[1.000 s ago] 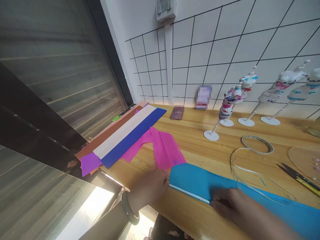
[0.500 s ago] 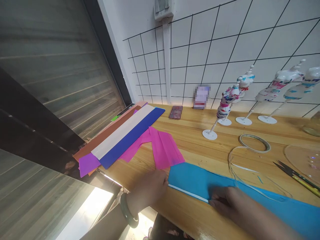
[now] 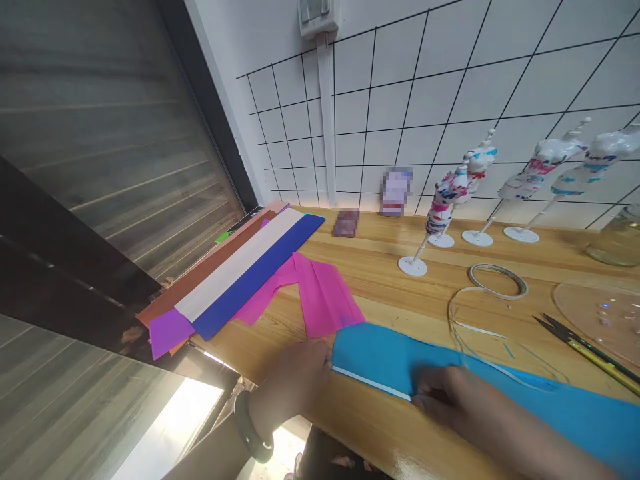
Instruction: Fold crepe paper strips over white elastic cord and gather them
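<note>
A long blue sheet point(image 3: 380, 350) lies along the table's front edge, with a thin white strip point(image 3: 373, 383) running along its near edge. At the left end of that strip, my left hand point(image 3: 300, 377) is closed on the sheet's corner; a bangle circles the wrist. My right hand point(image 3: 445, 393) pinches the strip's other visible end, its fingertips against the sheet's near edge. Just behind the left hand, a pink piece point(image 3: 327, 297) touches the blue sheet's far corner.
Folded white, blue and brown sheets point(image 3: 240, 270) lie at the left. Behind the blue sheet are a tape roll point(image 3: 499, 281), loose clear strands, black-and-yellow scissors point(image 3: 585, 347) and a clear plate point(image 3: 600, 320). Several small dress forms point(image 3: 445, 200) stand near the tiled wall.
The whole view has shifted slightly, so things appear a little further left. Both hands keep the same hold on the blue sheet and the strip.
</note>
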`<state>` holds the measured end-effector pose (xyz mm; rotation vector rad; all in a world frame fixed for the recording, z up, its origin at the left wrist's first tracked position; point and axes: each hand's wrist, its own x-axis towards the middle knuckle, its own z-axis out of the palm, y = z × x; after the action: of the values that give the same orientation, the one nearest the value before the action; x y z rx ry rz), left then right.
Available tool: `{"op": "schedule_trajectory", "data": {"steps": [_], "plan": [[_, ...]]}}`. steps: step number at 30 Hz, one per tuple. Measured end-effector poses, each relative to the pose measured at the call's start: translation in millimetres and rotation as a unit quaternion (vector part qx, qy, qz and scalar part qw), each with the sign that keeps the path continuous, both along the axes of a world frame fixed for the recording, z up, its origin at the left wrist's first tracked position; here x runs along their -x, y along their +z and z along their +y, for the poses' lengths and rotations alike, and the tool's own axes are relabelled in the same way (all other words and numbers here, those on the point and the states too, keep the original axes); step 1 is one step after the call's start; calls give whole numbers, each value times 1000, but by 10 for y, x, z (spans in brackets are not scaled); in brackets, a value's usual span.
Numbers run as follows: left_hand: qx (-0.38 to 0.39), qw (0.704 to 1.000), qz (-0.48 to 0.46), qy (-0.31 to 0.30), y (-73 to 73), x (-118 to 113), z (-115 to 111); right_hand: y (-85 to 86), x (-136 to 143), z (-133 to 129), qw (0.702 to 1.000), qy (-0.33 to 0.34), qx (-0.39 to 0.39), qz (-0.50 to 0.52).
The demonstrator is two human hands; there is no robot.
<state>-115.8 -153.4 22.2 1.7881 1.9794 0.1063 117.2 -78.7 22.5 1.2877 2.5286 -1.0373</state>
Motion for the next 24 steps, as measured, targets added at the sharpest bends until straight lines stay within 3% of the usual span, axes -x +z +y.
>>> {"op": "schedule_trajectory", "data": {"steps": [14, 24], "plan": [[-10, 1000, 12, -7, -146, 62, -1, 35, 49, 20, 999, 10, -25, -35], [-14, 1000, 13, -20, -126, 60, 42, 46, 123, 102, 997, 2, -17, -74]]}}
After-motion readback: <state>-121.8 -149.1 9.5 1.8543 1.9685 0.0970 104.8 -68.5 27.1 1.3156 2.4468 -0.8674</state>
